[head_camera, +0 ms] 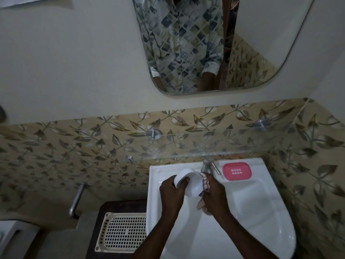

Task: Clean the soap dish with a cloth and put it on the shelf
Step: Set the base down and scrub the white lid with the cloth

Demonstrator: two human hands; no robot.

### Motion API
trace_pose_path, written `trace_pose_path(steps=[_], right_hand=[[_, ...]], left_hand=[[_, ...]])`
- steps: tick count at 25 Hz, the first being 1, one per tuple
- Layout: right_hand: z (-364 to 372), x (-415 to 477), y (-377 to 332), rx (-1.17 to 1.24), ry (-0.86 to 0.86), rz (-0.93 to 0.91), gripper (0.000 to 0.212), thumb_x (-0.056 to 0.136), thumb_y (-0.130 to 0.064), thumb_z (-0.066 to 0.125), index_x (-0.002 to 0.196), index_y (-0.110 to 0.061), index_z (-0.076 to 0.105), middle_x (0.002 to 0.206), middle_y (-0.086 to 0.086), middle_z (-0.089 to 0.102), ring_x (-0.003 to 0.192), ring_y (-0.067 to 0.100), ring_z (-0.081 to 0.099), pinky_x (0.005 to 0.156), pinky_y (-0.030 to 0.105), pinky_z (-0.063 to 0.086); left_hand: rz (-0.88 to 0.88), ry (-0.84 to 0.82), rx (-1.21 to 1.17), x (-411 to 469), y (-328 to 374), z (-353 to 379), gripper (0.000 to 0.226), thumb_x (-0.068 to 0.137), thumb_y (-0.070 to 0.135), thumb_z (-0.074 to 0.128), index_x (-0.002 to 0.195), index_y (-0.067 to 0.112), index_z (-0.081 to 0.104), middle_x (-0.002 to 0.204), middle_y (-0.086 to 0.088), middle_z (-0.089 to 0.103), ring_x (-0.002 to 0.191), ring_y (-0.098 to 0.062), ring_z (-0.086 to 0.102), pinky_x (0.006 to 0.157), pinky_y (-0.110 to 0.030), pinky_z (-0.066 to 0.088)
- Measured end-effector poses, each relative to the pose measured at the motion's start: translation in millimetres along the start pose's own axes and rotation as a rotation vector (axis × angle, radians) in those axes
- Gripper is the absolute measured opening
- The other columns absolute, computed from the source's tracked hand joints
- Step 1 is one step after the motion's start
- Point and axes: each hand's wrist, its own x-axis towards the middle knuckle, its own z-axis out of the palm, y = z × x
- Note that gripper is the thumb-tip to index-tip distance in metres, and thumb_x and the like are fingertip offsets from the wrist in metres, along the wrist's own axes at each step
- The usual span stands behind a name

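Lower centre: left hand (171, 188) grips white oval plastic soap dish (192, 181), right hand (213, 191) clutches patterned cloth (204, 181); hard wiping could knock the dish loose.

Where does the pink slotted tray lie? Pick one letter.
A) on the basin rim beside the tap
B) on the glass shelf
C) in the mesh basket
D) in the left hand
A: the pink tray lies flat on the basin rim, just right of the tap.
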Motion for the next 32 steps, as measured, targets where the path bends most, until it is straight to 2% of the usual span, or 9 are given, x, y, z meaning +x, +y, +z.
trace_pose_path(steps=[2,5,8,11,15,20,25,27,32], right_hand=[[-8,5,1,-0.197,0.064,-0.108,0.059,0.080,0.016,0.051,0.125,-0.021,0.062,0.107,-0.003,0.069,0.092,0.016,0.066,0.072,0.004,0.046],[4,-4,-7,-0.339,0.058,-0.344,0.043,0.088,0.012,0.050,0.126,-0.007,0.063,0.126,0.010,0.065,0.118,0.024,0.058,0.105,0.029,0.043],[16,-12,-12,-0.476,0.034,-0.716,0.044,0.082,0.010,0.050,0.121,0.001,0.066,0.123,0.014,0.067,0.119,0.027,0.058,0.108,0.041,0.041],[7,-5,-11,-0.343,-0.003,-0.506,0.046,0.081,0.016,0.051,0.122,0.000,0.065,0.123,0.015,0.066,0.119,0.031,0.061,0.104,0.048,0.046],[26,-10,-14,-0.444,0.055,-0.707,0.045,0.086,0.005,0.044,0.124,-0.005,0.065,0.123,0.010,0.067,0.119,0.025,0.061,0.108,0.040,0.042],[6,21,-8,0.130,-0.096,0.066,0.050,0.080,0.008,0.049,0.111,-0.027,0.066,0.075,0.009,0.076,0.063,0.029,0.073,0.054,0.040,0.059],[2,19,-19,-0.342,0.043,-0.535,0.032,0.078,0.011,0.066,0.105,-0.005,0.072,0.095,0.009,0.073,0.088,0.027,0.069,0.076,0.037,0.059],[6,16,-20,-0.431,0.077,-0.646,0.021,0.083,0.000,0.068,0.103,-0.005,0.073,0.093,0.007,0.073,0.086,0.026,0.069,0.077,0.035,0.058],[18,11,-25,-0.095,0.051,-0.132,0.036,0.086,0.001,0.062,0.120,-0.010,0.067,0.117,0.001,0.070,0.112,0.016,0.063,0.098,0.028,0.049]], left_hand=[[0.036,-0.023,0.072,2,-5,-6,0.028,0.084,0.013,0.074,0.105,0.031,0.072,0.093,0.021,0.073,0.088,0.003,0.069,0.073,-0.014,0.052],[0.158,-0.093,0.309,-3,-2,0,0.015,0.088,0.007,0.067,0.080,0.019,0.073,0.078,0.012,0.072,0.074,-0.002,0.065,0.064,-0.013,0.045],[0.199,-0.023,0.283,-12,-9,4,0.048,0.084,-0.008,0.061,0.057,0.031,0.052,0.051,0.023,0.056,0.054,0.008,0.056,0.049,-0.007,0.035],[0.229,0.012,0.272,-12,-22,-2,0.029,0.082,-0.002,0.060,0.074,0.025,0.069,0.066,0.023,0.064,0.068,0.009,0.062,0.059,-0.009,0.044],[0.237,0.030,0.251,-6,-28,-1,0.035,0.084,-0.001,0.059,0.061,0.026,0.056,0.055,0.021,0.057,0.056,0.006,0.056,0.051,-0.011,0.036],[0.132,0.138,0.072,-22,-31,2,0.018,0.091,0.010,0.062,0.088,0.024,0.072,0.082,0.014,0.073,0.079,-0.002,0.068,0.068,-0.019,0.051],[0.076,-0.194,0.398,-4,-13,10,0.027,0.092,0.029,0.064,0.115,0.017,0.069,0.112,0.004,0.072,0.100,-0.013,0.067,0.085,-0.028,0.052],[0.143,-0.202,0.476,3,-4,16,0.017,0.094,0.017,0.057,0.101,0.007,0.069,0.100,-0.006,0.074,0.092,-0.022,0.069,0.073,-0.027,0.048],[0.072,0.125,0.235,-8,-8,27,0.024,0.096,0.011,0.056,0.073,0.015,0.060,0.066,0.012,0.064,0.061,0.000,0.062,0.057,-0.009,0.043]])
